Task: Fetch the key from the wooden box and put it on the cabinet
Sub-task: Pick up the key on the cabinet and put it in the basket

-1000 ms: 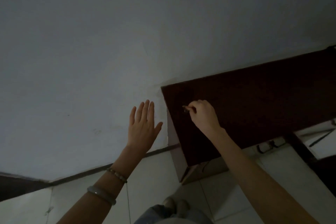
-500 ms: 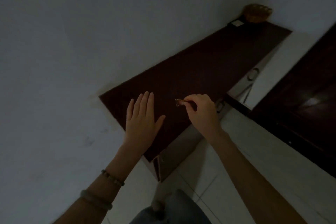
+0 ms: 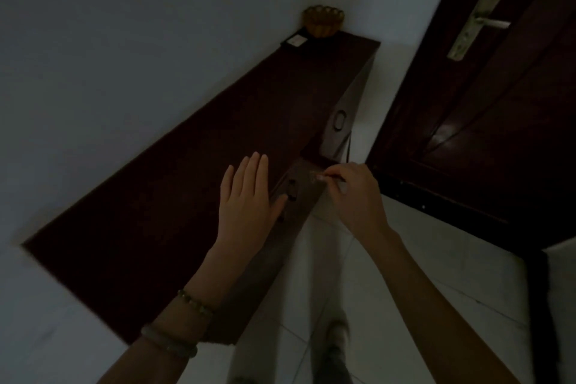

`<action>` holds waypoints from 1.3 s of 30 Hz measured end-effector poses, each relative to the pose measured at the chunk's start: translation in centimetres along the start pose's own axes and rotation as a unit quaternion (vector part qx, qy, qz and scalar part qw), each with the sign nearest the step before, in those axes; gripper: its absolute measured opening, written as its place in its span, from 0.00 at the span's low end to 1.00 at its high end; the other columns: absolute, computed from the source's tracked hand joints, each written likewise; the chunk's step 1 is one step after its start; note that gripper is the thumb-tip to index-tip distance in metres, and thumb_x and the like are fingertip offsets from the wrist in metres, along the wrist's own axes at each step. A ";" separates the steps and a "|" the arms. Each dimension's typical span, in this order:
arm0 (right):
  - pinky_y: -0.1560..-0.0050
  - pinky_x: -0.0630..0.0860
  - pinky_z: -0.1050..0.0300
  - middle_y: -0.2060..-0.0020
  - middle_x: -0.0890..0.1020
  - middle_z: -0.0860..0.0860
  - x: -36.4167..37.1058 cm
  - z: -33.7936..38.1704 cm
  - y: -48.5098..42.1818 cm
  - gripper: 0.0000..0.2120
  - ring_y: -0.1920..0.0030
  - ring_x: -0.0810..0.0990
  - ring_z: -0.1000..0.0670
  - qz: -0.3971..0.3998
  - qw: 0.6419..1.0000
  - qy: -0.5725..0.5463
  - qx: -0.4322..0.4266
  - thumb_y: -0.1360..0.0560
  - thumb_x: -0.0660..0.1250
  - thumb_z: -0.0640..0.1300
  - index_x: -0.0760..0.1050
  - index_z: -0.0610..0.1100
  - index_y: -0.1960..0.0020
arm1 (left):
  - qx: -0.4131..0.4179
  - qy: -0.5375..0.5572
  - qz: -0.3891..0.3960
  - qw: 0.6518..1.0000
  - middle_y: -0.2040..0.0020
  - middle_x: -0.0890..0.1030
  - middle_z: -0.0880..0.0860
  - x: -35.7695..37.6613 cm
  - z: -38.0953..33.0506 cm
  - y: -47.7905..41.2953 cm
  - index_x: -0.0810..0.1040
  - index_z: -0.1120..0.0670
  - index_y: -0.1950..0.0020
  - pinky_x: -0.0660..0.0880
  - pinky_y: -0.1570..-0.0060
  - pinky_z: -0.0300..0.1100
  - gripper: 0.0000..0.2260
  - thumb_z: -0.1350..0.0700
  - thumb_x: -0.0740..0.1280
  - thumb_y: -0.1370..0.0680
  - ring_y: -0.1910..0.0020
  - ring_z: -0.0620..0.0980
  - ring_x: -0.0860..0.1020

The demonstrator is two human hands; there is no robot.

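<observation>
Key [image 3: 315, 174] in right hand [image 3: 355, 196] beside cabinet [image 3: 193, 184]

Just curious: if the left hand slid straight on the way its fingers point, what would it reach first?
Only bare cabinet top lies ahead of the left hand; the basket at the far end looks first, though depth is hard to judge.

A dim home entryway is shown, marked by a dark cabinet [image 3: 193, 171] against a white wall [image 3: 124, 40], a handled door [image 3: 486, 103] and tiled floor [image 3: 420, 259].
</observation>
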State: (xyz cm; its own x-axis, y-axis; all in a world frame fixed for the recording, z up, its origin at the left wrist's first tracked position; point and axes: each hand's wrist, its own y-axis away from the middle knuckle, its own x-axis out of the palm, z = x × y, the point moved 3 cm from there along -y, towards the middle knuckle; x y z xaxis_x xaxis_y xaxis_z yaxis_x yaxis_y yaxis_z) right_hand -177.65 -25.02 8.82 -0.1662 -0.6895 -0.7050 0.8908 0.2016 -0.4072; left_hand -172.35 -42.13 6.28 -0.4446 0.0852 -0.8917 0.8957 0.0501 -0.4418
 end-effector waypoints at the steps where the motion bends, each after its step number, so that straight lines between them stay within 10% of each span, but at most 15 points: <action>1: 0.54 0.69 0.56 0.59 0.81 0.41 -0.8 -1.3 -0.7 0.03 0.55 0.75 0.43 -0.006 1.000 0.000 -0.001 0.29 0.68 0.34 0.78 0.37 0.55 | 0.001 0.004 0.005 1.000 0.33 0.72 0.63 0.6 -1.3 -1.1 0.65 0.63 0.31 0.62 0.33 0.56 0.30 0.45 0.63 0.25 0.34 0.59 0.70; 16: 0.56 0.69 0.57 0.59 0.79 0.40 -9.9 -18.7 -11.5 0.04 0.55 0.75 0.43 -0.015 1.000 0.018 -0.013 0.29 0.68 0.33 0.79 0.36 0.55 | 0.000 0.030 0.030 0.999 0.32 0.71 0.63 9.7 -16.6 -15.3 0.65 0.63 0.30 0.64 0.34 0.56 0.30 0.47 0.66 0.25 0.34 0.59 0.70; 39: 0.57 0.72 0.55 0.60 0.80 0.41 -1.7 -29.8 -42.2 0.03 0.56 0.76 0.43 -0.003 0.999 -0.007 -0.048 0.28 0.69 0.35 0.79 0.38 0.55 | -0.041 0.028 0.064 0.997 0.31 0.69 0.61 23.6 -13.4 -45.3 0.61 0.60 0.28 0.65 0.33 0.51 0.29 0.47 0.64 0.23 0.32 0.57 0.68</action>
State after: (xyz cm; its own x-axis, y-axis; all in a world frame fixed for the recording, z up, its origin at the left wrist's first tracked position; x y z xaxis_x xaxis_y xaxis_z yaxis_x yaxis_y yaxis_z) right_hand -227.53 -11.61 9.86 -0.1649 -0.7006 -0.6942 0.8451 0.2625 -0.4657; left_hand -223.51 -29.02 6.54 -0.3283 0.1516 -0.9323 0.9426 0.1158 -0.3131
